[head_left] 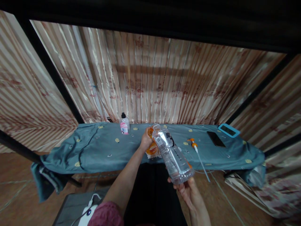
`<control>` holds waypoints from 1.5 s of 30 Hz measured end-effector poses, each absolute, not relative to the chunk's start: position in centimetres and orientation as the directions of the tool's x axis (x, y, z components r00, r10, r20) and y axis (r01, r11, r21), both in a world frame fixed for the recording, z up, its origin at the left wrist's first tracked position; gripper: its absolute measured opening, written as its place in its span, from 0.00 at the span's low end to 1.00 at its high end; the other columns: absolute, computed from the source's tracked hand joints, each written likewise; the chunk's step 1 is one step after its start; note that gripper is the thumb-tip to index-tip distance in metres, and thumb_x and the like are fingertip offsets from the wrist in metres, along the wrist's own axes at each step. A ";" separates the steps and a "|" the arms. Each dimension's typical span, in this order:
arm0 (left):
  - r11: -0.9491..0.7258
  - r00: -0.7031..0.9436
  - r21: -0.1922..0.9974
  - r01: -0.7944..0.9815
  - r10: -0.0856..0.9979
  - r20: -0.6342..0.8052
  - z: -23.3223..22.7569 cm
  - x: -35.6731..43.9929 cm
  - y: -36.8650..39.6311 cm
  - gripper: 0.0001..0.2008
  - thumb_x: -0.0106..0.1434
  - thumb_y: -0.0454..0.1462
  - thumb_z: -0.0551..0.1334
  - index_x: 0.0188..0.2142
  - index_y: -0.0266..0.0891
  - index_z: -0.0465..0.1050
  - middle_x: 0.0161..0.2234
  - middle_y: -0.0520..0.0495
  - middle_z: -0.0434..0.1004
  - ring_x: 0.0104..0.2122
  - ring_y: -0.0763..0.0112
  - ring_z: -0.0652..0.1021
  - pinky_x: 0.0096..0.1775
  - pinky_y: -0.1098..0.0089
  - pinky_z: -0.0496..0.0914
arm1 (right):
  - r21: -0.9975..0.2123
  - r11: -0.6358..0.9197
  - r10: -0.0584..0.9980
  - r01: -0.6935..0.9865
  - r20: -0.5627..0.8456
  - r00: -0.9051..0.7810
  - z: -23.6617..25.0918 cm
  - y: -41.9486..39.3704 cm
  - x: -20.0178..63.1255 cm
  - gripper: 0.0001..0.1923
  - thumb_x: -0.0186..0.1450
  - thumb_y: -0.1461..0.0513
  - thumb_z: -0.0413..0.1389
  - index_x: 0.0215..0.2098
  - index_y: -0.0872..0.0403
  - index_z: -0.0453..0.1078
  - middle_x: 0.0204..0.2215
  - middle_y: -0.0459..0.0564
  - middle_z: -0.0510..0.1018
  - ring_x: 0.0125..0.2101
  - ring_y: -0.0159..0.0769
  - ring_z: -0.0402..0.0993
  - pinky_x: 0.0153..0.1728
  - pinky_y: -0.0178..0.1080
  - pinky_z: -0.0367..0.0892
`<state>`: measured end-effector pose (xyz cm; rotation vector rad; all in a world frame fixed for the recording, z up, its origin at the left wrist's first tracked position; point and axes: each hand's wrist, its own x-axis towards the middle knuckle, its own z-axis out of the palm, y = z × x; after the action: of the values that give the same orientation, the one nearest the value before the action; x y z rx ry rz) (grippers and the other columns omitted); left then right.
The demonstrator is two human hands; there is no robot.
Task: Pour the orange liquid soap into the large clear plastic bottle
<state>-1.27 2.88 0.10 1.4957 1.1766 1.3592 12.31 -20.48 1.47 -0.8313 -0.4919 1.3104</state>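
A large clear plastic bottle [175, 158] with dark printed characters slants across the middle, its mouth up and to the left. Its base rests in my right hand [184, 188], whose fingers curl round the bottom. My left hand [147, 139] is closed round an orange see-through bottle [152, 149], largely hidden behind the clear one. The clear bottle's neck is close by the upper part of the orange bottle; whether they touch, I cannot tell. On the cloth to the right lies an orange and white pump head [194, 145] with a long tube.
A blue patterned cloth [94, 153] covers the bench. On it stand a small black-capped bottle [124, 124] at left, a dark phone [215, 139] and a blue-framed object [229, 130] at right. Black posts [54, 75] and curtains [145, 81] surround it. A white device with cables [88, 213] lies lower left.
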 end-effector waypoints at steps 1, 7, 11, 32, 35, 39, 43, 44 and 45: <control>-0.267 0.004 0.955 0.132 0.963 0.268 0.1 -1.3 2.9 0.22 0.50 0.41 0.71 0.44 0.41 0.70 0.37 0.47 0.81 0.40 0.62 0.81 0.48 0.61 0.73 | -0.768 0.036 0.965 -0.639 -0.139 0.221 1.5 -20.5 12.3 0.26 0.43 0.45 0.72 0.29 0.53 0.74 0.27 0.53 0.82 0.26 0.45 0.81 0.20 0.33 0.73; -0.282 0.030 0.946 0.159 0.959 0.281 0.1 -1.3 2.8 0.23 0.51 0.43 0.70 0.45 0.41 0.69 0.38 0.45 0.81 0.40 0.61 0.80 0.47 0.61 0.73 | -0.762 0.022 0.962 -0.647 -0.161 0.222 2.0 -20.5 12.1 0.28 0.41 0.45 0.73 0.33 0.51 0.75 0.26 0.51 0.82 0.26 0.46 0.81 0.20 0.33 0.73; -0.286 0.042 0.943 0.172 0.958 0.283 0.2 -1.3 2.7 0.23 0.51 0.43 0.70 0.45 0.41 0.68 0.39 0.46 0.80 0.39 0.63 0.80 0.46 0.62 0.73 | -0.754 0.005 0.946 -0.657 -0.210 0.247 2.3 -20.6 12.1 0.30 0.36 0.45 0.74 0.32 0.52 0.77 0.27 0.52 0.82 0.25 0.47 0.81 0.18 0.34 0.73; -0.266 0.023 0.947 0.180 0.964 0.266 0.6 -1.4 2.3 0.22 0.51 0.41 0.70 0.45 0.42 0.69 0.38 0.48 0.81 0.38 0.62 0.81 0.44 0.63 0.74 | -0.700 0.001 0.917 -0.714 -0.285 0.281 2.6 -20.8 11.9 0.32 0.34 0.50 0.77 0.35 0.51 0.76 0.28 0.54 0.84 0.24 0.49 0.81 0.18 0.34 0.73; -0.278 0.028 0.946 0.165 0.960 0.277 0.4 -1.4 2.5 0.23 0.51 0.41 0.70 0.46 0.41 0.69 0.39 0.46 0.81 0.40 0.61 0.81 0.46 0.61 0.74 | -0.700 0.026 0.923 -0.713 -0.257 0.285 1.6 -20.9 12.0 0.32 0.37 0.50 0.76 0.38 0.50 0.75 0.29 0.54 0.84 0.25 0.49 0.81 0.19 0.35 0.74; -0.307 0.045 0.943 0.131 0.952 0.304 0.2 -1.4 2.5 0.22 0.53 0.39 0.69 0.47 0.41 0.68 0.41 0.46 0.81 0.41 0.63 0.81 0.47 0.63 0.74 | -0.719 0.057 0.948 -0.692 -0.179 0.265 0.7 -20.9 12.0 0.27 0.45 0.49 0.73 0.39 0.49 0.74 0.31 0.53 0.84 0.28 0.48 0.82 0.21 0.35 0.75; -0.311 0.046 0.943 0.117 0.950 0.308 0.4 -1.4 2.4 0.22 0.52 0.38 0.69 0.46 0.40 0.68 0.40 0.47 0.81 0.40 0.65 0.81 0.46 0.64 0.74 | -0.731 0.054 0.948 -0.680 -0.177 0.266 0.7 -20.7 12.3 0.27 0.42 0.47 0.74 0.34 0.50 0.74 0.34 0.54 0.84 0.26 0.47 0.82 0.19 0.33 0.73; -0.310 0.045 0.943 0.117 0.951 0.307 0.4 -1.4 2.4 0.22 0.53 0.37 0.69 0.46 0.40 0.68 0.40 0.47 0.81 0.40 0.65 0.81 0.46 0.64 0.74 | -0.733 0.051 0.954 -0.678 -0.165 0.250 0.7 -20.7 12.5 0.26 0.43 0.47 0.74 0.34 0.50 0.74 0.35 0.54 0.84 0.27 0.47 0.82 0.20 0.33 0.72; -0.308 0.044 0.944 0.119 0.951 0.305 0.5 -1.4 2.4 0.21 0.53 0.37 0.69 0.46 0.40 0.68 0.40 0.47 0.81 0.40 0.65 0.81 0.46 0.64 0.75 | -0.739 0.048 0.965 -0.672 -0.138 0.222 0.6 -20.6 12.6 0.25 0.45 0.47 0.73 0.35 0.49 0.74 0.35 0.53 0.84 0.28 0.47 0.82 0.21 0.34 0.73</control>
<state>-1.39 2.38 0.47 1.5455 1.1186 1.3552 12.64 -20.64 0.58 -0.7997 -0.4562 1.3158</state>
